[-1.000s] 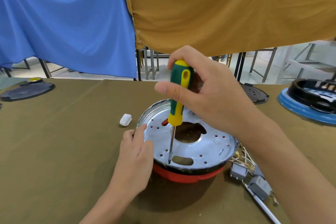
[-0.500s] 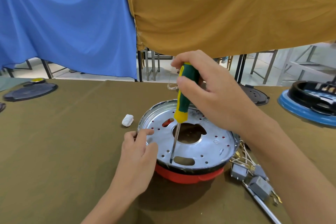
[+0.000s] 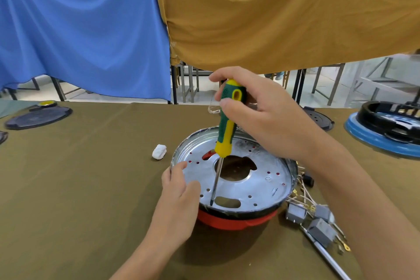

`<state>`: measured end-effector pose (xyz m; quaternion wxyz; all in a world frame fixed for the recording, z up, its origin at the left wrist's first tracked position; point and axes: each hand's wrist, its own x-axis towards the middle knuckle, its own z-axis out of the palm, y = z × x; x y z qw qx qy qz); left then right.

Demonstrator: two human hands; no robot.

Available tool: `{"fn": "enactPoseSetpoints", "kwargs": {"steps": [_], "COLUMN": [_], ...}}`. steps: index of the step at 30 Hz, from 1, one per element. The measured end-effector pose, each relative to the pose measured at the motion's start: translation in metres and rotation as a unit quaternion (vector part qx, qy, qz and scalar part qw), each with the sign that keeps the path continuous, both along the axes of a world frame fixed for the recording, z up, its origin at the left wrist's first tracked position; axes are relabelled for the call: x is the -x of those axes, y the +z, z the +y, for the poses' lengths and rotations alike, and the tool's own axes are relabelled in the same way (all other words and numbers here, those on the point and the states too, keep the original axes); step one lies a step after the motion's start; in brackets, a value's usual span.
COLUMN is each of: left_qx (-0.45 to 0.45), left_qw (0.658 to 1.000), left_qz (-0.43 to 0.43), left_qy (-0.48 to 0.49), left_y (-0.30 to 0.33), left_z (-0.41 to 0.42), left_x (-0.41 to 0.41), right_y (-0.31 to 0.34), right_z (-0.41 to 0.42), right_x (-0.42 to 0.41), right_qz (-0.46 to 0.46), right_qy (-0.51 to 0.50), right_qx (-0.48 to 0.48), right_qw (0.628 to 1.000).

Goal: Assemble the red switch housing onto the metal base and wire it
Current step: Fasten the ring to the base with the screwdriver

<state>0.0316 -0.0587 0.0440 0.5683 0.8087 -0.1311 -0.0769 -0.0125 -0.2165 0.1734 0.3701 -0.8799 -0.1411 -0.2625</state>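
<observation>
**One Screwdriver, One Round Base**

Right hand (image 3: 263, 118) fingers curl around the green-yellow screwdriver (image 3: 227, 129). Left hand (image 3: 179, 200) fingers press together on the shiny perforated metal base (image 3: 261, 179) at nine o'clock, atop the red housing (image 3: 229, 223), centre table. Three grey switches (image 3: 318, 227) lie at four o'clock.

Round shiny metal base (image 3: 254, 179) w/ big centre hole, small holes, slot near front edge, lying flat atop red housing (image 3: 229, 223), red rim showing at front only, grey switch blocks w/ wires (image 3: 318, 218) loose just right of base
</observation>
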Motion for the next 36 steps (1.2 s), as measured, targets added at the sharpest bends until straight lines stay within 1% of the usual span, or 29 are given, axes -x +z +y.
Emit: {"fn": "enactPoseSetpoints", "kwargs": {"steps": [1, 3, 6, 8, 11, 14, 16, 18, 21, 25, 31, 33, 36], "left_qx": [0.005, 0.022, 0.048, 0.075, 0.119, 0.146, 0.143, 0.144, 0.15, 0.151, 0.182, 0.207, 0.262], "left_qw": [1.0, 1.0, 0.999, 0.997, 0.992, 0.982, 0.978, 0.977, 0.974, 0.975, 0.97, 0.964, 0.945], "left_qz": [-0.002, -0.01, -0.013, -0.004, 0.001, 0.078, 0.121, 0.14, 0.153, 0.155, 0.16, 0.167, 0.191], "left_qy": [0.004, 0.008, 0.011, 0.016, 0.044, 0.093, 0.09, 0.077, 0.068, 0.05, 0.011, 0.015, 0.033], "left_y": [0.001, 0.004, 0.008, 0.006, 0.0, -0.005, -0.006, -0.005, -0.004, -0.001, 0.013, 0.017, 0.022], "left_z": [-0.001, -0.002, -0.005, -0.006, -0.005, -0.004, -0.006, -0.007, -0.006, -0.002, 0.009, 0.011, 0.016], "left_x": [0.002, 0.007, 0.014, 0.015, 0.013, 0.01, 0.011, 0.011, 0.006, -0.005, -0.023, -0.029, -0.037], "right_y": [0.001, 0.0, -0.005, -0.006, -0.005, -0.003, -0.002, -0.001, -0.001, 0.001, 0.004, 0.003, 0.004], "right_z": [-0.001, -0.001, 0.002, 0.005, 0.003, -0.001, -0.003, -0.002, -0.002, -0.006, -0.007, -0.005, -0.001], "right_x": [0.001, 0.001, -0.002, -0.004, -0.003, 0.0, 0.001, -0.001, -0.002, 0.001, 0.004, 0.004, 0.004], "right_qz": [0.005, -0.018, -0.07, -0.075, -0.024, -0.008, -0.022, -0.036, -0.038, 0.001, -0.011, -0.022, -0.042], "right_qy": [0.012, 0.004, -0.078, -0.099, -0.031, 0.023, 0.018, 0.002, -0.008, 0.03, 0.048, 0.056, 0.075], "right_qx": [-0.009, -0.01, 0.038, 0.041, -0.005, -0.031, -0.024, -0.007, 0.0, -0.031, -0.064, -0.076, -0.118], "right_qw": [1.0, 1.0, 0.994, 0.991, 0.999, 0.999, 0.999, 0.999, 0.999, 0.999, 0.997, 0.995, 0.989]}}
